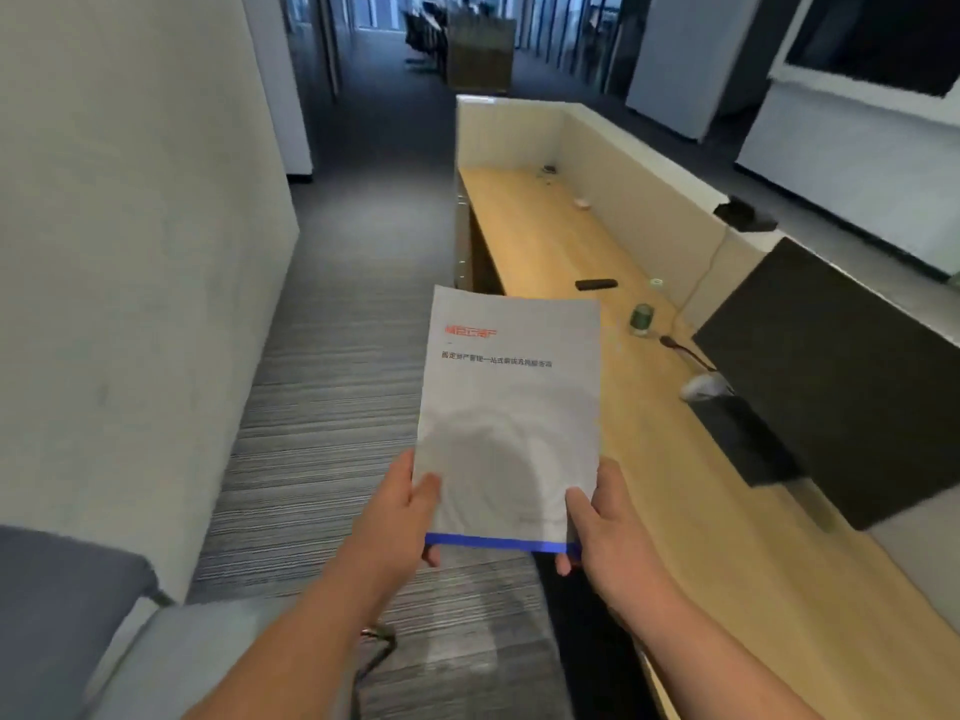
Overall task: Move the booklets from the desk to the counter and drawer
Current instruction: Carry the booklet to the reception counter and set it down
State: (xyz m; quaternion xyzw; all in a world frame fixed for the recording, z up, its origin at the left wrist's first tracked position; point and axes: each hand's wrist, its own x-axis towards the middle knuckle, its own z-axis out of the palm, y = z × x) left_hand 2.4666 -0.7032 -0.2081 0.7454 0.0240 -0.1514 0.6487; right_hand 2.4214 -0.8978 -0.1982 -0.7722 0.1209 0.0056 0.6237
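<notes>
Beside the long pale wooden desk, a thin grey paper booklet with a blue bottom edge hung over the striped carpet. The left hand and right hand pinched its near corners; it looked light and floppy, best supported at both edges.

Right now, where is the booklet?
In the head view's centre, the booklet is held in the air by the left hand and right hand, beside the wooden desk.
</notes>
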